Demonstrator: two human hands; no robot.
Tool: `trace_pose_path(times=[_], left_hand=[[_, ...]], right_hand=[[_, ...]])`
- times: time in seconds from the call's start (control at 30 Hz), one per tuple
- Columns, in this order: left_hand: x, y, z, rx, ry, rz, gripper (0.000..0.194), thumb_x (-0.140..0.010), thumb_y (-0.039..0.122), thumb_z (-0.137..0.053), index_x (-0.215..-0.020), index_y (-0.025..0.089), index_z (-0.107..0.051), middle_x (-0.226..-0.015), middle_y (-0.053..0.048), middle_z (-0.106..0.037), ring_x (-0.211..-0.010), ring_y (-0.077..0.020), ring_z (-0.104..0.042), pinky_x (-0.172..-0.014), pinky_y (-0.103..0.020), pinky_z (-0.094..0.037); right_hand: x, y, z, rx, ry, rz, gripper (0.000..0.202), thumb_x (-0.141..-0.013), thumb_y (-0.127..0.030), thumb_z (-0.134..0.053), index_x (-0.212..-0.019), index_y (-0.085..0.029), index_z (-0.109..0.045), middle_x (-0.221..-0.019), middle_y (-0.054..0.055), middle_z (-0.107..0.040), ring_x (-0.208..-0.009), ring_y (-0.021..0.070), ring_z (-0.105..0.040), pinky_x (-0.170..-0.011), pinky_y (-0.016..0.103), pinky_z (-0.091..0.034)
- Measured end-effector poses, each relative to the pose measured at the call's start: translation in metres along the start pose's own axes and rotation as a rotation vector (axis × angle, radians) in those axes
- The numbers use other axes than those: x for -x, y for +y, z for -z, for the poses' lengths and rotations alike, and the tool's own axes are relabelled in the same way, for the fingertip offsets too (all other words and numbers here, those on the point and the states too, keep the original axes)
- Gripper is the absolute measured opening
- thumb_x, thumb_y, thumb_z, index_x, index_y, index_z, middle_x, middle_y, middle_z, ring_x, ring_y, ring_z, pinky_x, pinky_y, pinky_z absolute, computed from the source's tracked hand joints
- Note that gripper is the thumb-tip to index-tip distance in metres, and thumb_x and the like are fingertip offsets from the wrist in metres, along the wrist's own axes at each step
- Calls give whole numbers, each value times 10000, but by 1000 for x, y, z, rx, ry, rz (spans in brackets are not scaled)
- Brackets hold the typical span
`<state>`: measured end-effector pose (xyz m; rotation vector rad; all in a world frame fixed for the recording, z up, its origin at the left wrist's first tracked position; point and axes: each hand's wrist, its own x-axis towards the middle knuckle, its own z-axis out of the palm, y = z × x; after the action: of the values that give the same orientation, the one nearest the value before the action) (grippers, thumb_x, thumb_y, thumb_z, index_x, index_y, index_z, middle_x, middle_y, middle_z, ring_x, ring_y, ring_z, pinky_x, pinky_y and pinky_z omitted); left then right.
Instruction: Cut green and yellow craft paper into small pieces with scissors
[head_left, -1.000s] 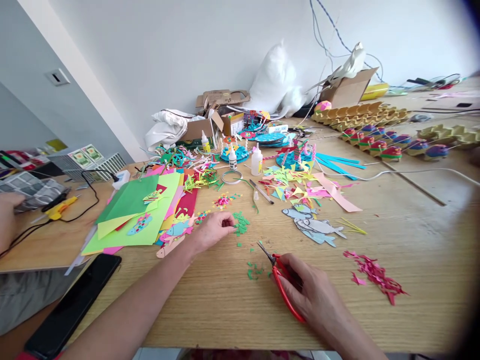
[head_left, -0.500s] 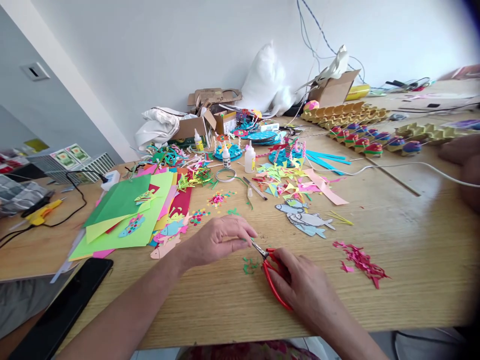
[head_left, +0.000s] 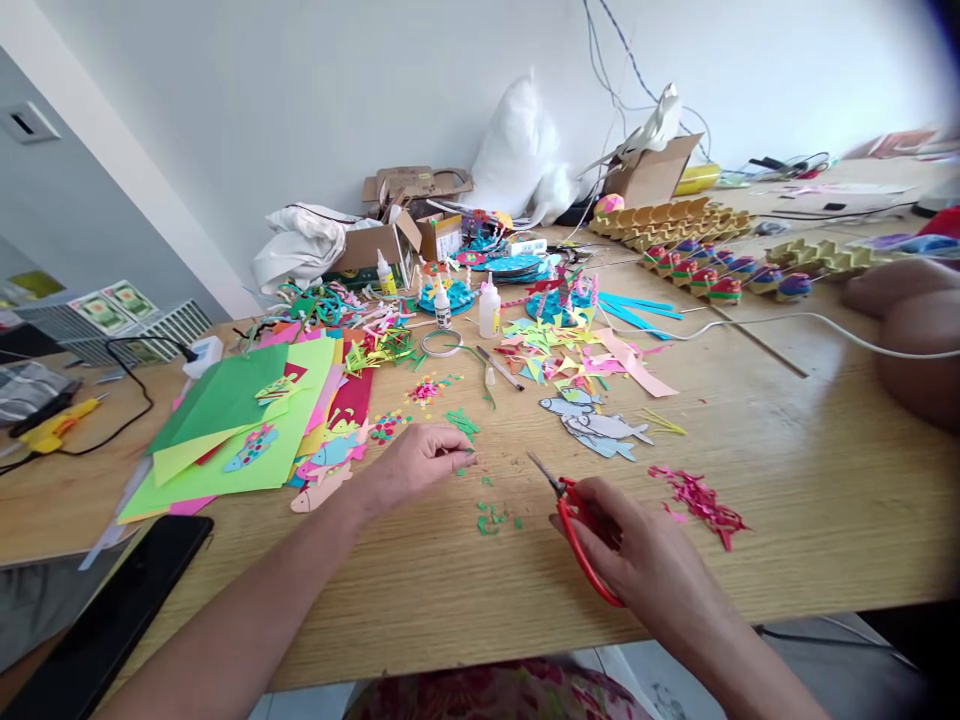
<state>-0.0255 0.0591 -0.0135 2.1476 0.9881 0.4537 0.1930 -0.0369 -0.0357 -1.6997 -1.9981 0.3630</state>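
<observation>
Left fingers [head_left: 452, 441] away from the scissors [head_left: 565, 497], back at the green paper pieces [head_left: 463, 424]

Half a second ago the left fingertips met the scissor blades; now they are apart from them, with tabletop [head_left: 427, 590] showing between. Thumb and fingertips are pressed together just beside the near side of the green paper pieces; I cannot tell whether one is caught between them. The right hand [head_left: 630, 545] stays wrapped around the red handles, blades pointing far and left. I judge this a gap between two snips, with the scissors kept ready.

Loose green scraps [head_left: 491, 519] lie between the hands, where a low sweep could scatter them. Toward the near edge, which both forearms cross, there is room to move. The scissors have some space to the right, up to the crimson scraps [head_left: 705, 505]; the grey paper fish [head_left: 600, 430] bound it on the far side. The left is tighter: coloured sheets [head_left: 225, 395] lie beyond that forearm and a phone [head_left: 112, 620] sits near left. Glue bottles [head_left: 490, 310] crowd the far side. Another person's bare limb [head_left: 907, 330] shows more fully at the right than before, well apart from both hands.
</observation>
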Motion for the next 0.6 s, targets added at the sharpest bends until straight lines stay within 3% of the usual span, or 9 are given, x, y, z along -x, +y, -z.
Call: trace_pose_path(times=[0.1, 0.23, 0.47, 0.6], left_hand=[[1, 8, -4, 216, -42, 154, 235, -759, 309, -497, -613, 137, -560, -555, 32, -479, -551, -86, -447, -526, -193, -337], [3, 19, -10, 301, -89, 222, 216, -730, 322, -520, -623, 136, -541, -533, 46, -443, -515, -74, -392, -488, -192, -282], [4, 20, -18, 296, -114, 148, 246, -721, 303, -516, -538, 149, -458, -519, 59, -348, -515, -72, -331, -479, -198, -244], [7, 24, -18, 320, -120, 149, 191, -711, 272, -525, -571, 144, -496, -541, 52, -392, -530, -75, -359, -489, -196, -265]], right_hand=[[-8, -4, -4, -381, 17, -76, 147, -748, -348, -524, -737, -210, -473, -579, -26, -533, -520, 131, -510, -470, 224, -381], [-23, -17, -9, -722, 36, -95, 180, -700, -310, -581, -797, -207, -469, -764, 21, -585, -618, 140, -533, -544, 254, -428], [-40, -37, -14, -890, -1, -82, 211, -653, -277, -622, -751, -201, -451, -687, 0, -578, -602, 141, -537, -560, 271, -431], [-42, -37, -16, -935, 2, -83, 213, -646, -229, -627, -757, -200, -448, -645, -29, -549, -579, 123, -521, -542, 246, -416]])
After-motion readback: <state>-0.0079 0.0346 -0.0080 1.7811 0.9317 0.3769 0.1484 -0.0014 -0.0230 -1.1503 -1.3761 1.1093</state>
